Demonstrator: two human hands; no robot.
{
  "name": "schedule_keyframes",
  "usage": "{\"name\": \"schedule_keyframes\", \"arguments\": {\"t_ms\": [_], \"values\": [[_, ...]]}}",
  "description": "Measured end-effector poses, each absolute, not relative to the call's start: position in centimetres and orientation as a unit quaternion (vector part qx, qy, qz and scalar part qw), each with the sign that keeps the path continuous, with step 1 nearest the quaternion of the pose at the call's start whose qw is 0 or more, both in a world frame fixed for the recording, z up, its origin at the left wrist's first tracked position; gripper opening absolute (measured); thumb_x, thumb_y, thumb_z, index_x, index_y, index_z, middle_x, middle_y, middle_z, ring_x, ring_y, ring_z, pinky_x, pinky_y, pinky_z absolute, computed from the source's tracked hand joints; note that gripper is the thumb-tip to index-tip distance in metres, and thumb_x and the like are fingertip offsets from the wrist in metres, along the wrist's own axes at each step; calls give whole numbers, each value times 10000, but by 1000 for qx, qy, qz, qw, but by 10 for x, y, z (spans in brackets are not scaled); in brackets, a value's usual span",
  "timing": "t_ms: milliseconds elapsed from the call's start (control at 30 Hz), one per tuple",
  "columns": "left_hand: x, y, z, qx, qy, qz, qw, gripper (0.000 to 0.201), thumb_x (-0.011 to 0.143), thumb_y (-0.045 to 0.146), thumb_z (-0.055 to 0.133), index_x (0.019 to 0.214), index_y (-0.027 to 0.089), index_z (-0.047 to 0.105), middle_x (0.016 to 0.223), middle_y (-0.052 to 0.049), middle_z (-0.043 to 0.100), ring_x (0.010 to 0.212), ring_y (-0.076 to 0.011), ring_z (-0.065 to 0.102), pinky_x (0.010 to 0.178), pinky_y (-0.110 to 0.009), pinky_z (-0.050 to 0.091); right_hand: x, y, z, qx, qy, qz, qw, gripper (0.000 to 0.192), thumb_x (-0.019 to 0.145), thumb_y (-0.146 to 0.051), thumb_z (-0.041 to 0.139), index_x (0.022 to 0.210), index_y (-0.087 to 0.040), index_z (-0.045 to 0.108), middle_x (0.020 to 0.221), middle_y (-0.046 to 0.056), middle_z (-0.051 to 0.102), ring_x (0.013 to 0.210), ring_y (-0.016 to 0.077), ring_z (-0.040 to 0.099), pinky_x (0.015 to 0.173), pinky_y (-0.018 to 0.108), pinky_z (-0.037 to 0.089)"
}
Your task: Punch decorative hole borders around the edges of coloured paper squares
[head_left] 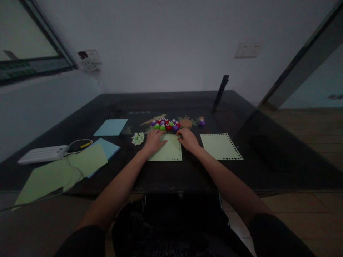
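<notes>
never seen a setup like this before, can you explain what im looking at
There is no machine here: these are a person's bare hands, seen from a camera worn on the head, looking forward and down. The left hand rests on a pale green sheet with small holes along its right and near edges. The right hand bends its fingers at that sheet's upper right corner; whether it grips anything is unclear. Just beyond, on the dark table, sit what look like red, green and purple craft punches. A second punched sheet lies to the right, a small heap of paper bits to the left. Farther left are light blue sheets, more green sheets and a white box-shaped device.
</notes>
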State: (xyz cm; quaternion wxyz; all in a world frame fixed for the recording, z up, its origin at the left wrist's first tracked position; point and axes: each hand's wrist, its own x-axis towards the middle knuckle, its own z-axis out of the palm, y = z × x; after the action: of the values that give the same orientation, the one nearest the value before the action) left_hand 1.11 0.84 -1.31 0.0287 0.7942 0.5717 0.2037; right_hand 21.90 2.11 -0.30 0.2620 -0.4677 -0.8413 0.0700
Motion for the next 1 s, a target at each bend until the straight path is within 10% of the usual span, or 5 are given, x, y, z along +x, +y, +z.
{"name": "schedule_keyframes", "arguments": {"t_ms": [633, 833, 1000], "values": [[12, 8, -8, 791, 544, 278, 24, 220, 752, 237, 607, 958, 169, 569, 1010, -88, 564, 1006, -258, 503, 894, -415, 388, 215, 25, -4, -485, -759, 282, 331, 90, 664, -143, 615, 752, -155, 604, 607, -23, 538, 579, 119, 498, 566, 233, 345], [5, 11, -2, 743, 535, 401, -8, 420, 729, 197, 631, 1132, 179, 516, 1172, -111, 506, 1138, -262, 438, 985, -426, 346, 220, 29, -4, -465, -755, 297, 354, 115, 668, -221, 605, 611, -172, 518, 558, -38, 490, 557, 113, 466, 540, 230, 316], [6, 16, -3, 673, 541, 483, 145, 483, 731, 237, 636, 1179, 154, 476, 1127, -115, 568, 1048, -244, 531, 934, -425, 408, 232, 41, -6, -453, -685, 383, 422, 138, 631, -275, 634, 628, -165, 552, 580, -22, 536, 552, 117, 488, 555, 247, 358]]}}
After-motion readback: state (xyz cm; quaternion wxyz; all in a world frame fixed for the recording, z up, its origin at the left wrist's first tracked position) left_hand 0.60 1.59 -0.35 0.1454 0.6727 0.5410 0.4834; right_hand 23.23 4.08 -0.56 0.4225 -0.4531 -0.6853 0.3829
